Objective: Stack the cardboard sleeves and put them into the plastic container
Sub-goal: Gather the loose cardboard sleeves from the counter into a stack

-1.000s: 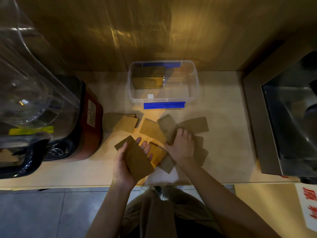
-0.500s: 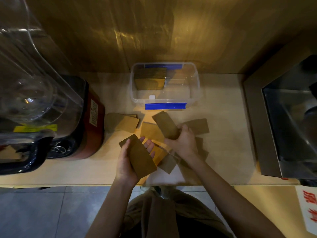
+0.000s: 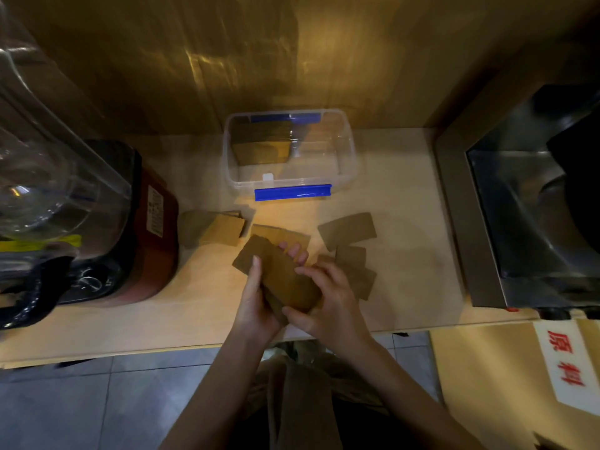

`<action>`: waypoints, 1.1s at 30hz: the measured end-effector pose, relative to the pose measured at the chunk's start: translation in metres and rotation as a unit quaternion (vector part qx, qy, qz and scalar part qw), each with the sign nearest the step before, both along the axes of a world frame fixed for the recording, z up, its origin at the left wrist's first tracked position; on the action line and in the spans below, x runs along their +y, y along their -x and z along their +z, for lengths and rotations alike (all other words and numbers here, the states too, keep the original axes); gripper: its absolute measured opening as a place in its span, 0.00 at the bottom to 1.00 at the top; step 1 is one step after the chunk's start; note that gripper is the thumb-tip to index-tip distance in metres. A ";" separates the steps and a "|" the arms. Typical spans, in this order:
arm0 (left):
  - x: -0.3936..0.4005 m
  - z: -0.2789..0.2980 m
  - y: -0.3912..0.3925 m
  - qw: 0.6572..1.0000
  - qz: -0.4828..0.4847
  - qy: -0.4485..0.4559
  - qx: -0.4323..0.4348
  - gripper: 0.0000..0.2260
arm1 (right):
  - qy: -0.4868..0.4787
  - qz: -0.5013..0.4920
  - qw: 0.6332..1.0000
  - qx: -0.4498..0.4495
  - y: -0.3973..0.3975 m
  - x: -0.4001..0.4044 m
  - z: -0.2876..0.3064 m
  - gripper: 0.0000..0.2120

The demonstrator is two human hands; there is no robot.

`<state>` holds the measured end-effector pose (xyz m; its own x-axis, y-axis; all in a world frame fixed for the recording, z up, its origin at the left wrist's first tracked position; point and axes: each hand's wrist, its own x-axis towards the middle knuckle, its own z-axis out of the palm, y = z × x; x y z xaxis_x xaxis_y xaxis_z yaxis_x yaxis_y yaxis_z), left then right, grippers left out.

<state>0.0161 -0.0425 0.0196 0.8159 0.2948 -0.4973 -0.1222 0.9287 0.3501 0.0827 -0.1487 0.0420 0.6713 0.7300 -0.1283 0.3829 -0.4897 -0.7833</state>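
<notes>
The pale tabletop runs left to right in front of me, with a wood-grain wall at its far edge. On the left stands a big blender with a clear jug and a dark red base; on the right sits a steel machine. At the far middle is the clear plastic container, open, with blue clips on its near and far rims. A stack of cardboard sleeves already stands in its far left part.

Loose sleeves lie on the tabletop between the container and me: a small pile to the left beside the blender base, one flat sleeve to the right, and a few overlapping ones just right of my hands.

Above the near edge of the tabletop I hold a small stack of sleeves, tilted with its far end toward the left. My left hand cups it from below and the left side, thumb laid over the top and fingers curled under. My right hand closes on its near right end, fingers pressing on top and thumb at the near edge.
</notes>
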 end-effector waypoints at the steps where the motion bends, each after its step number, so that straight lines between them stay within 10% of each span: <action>1: -0.002 -0.001 -0.001 1.000 0.003 0.003 0.009 0.30 | 0.006 0.007 1.000 0.004 0.000 -0.003 -0.001 0.28; 9: -0.014 -0.011 -0.005 0.996 -0.018 0.009 0.086 0.15 | 0.052 -0.037 0.969 0.238 -0.033 -0.035 -0.016 0.15; 23: -0.023 -0.016 0.001 0.992 -0.020 0.030 0.124 0.15 | 0.303 -0.217 0.927 -0.050 -0.029 -0.032 -0.094 0.46; 33: -0.027 -0.012 0.004 0.992 -0.036 0.018 0.122 0.12 | 0.278 -0.222 0.934 -0.026 -0.033 -0.038 -0.093 0.35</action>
<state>0.0124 -0.0692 0.0072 0.6878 0.2178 -0.6925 0.0300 0.9446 0.3269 0.1155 -0.1865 -0.0511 0.9080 0.2077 -0.3639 0.0747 -0.9348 -0.3471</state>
